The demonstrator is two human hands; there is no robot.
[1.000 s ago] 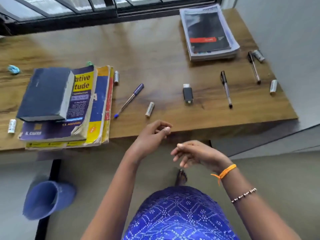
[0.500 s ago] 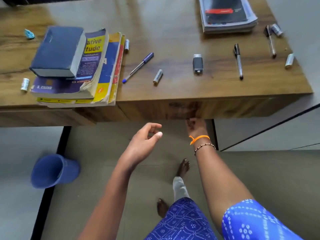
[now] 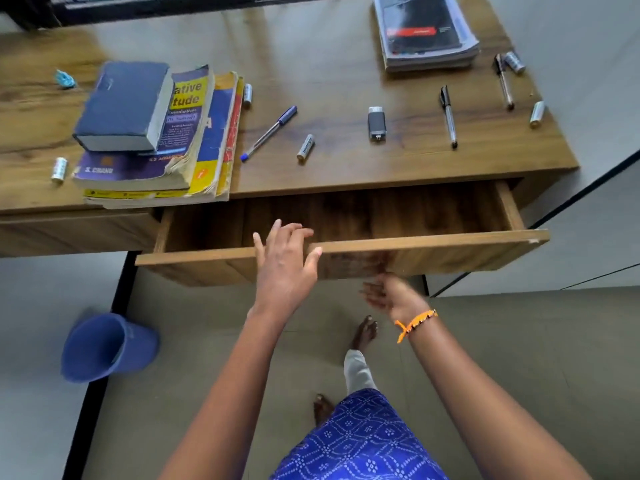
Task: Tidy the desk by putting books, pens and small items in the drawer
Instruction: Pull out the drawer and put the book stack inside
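Observation:
The wooden drawer (image 3: 433, 242) stands pulled out under the desk top, its inside bare. My left hand (image 3: 285, 263) rests with spread fingers over the drawer's front edge. My right hand (image 3: 391, 296) is just below the drawer front, palm up, fingers relaxed and holding nothing. On the desk lie a stack of books (image 3: 145, 133) at the left, a magazine pile (image 3: 426, 29) at the back right, a blue pen (image 3: 270, 132), two black pens (image 3: 449, 116) (image 3: 504, 81), a small black device (image 3: 376, 123) and several batteries, one (image 3: 305, 148) near the front edge.
A blue bucket (image 3: 104, 348) lies tipped on the floor at the left. A crumpled teal scrap (image 3: 64, 79) sits at the desk's far left. My feet (image 3: 363, 332) stand on the grey floor below the drawer.
The drawer has slid out from under the desk. My right hand has dropped away from the drawer's underside. My left hand has risen onto the drawer front.

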